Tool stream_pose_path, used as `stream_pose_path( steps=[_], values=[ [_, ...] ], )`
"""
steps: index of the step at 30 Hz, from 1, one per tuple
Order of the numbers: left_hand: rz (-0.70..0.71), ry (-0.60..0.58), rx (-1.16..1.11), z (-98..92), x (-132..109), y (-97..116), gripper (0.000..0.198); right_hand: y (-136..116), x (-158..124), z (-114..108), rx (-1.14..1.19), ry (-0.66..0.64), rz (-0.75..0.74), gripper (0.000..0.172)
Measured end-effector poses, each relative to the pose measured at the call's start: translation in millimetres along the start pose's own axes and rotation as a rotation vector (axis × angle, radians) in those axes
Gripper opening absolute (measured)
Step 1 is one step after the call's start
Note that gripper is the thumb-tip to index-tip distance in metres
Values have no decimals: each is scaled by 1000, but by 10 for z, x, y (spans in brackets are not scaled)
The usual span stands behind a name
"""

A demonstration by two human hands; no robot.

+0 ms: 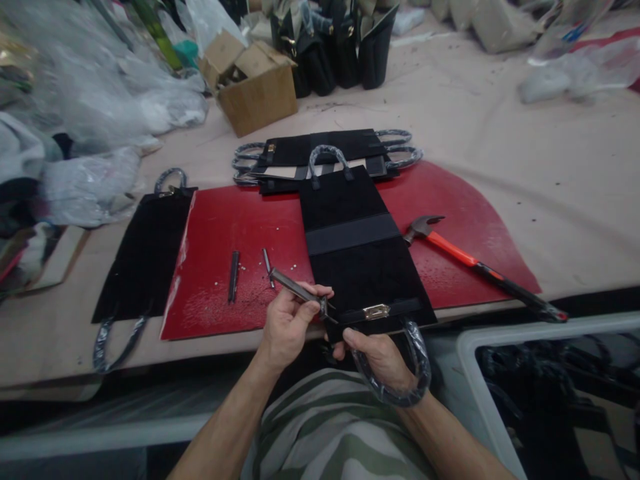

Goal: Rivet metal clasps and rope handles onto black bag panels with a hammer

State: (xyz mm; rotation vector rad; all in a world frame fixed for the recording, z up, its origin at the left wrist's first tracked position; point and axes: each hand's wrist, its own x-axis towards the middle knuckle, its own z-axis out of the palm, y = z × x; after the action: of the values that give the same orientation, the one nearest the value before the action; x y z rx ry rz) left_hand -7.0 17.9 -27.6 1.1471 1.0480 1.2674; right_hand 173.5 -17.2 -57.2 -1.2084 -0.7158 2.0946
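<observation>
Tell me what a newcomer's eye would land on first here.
The red mat in the middle stands out, with a flat black bag laid across it and an orange-handled hammer to its right. At the near edge, the left hand holds a slim metal tool beside the bag's brass clasp, while the right hand grips the bag's edge.

Fingers of right hand (385, 360) hidden under bag (360, 267), crate (467, 347) cut off (contents unclear), plastic bags (85, 93) blurred
</observation>
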Motion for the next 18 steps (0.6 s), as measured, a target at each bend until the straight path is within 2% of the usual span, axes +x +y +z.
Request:
stream_pose_path(
  steps=[10, 18],
  values=[
    [11, -15, 165, 31, -41, 12, 20, -55, -19, 38, -36, 0, -38, 54],
    [82, -24, 331, 33, -35, 45, 15, -87, -39, 65, -82, 3, -82, 54]
  ],
)
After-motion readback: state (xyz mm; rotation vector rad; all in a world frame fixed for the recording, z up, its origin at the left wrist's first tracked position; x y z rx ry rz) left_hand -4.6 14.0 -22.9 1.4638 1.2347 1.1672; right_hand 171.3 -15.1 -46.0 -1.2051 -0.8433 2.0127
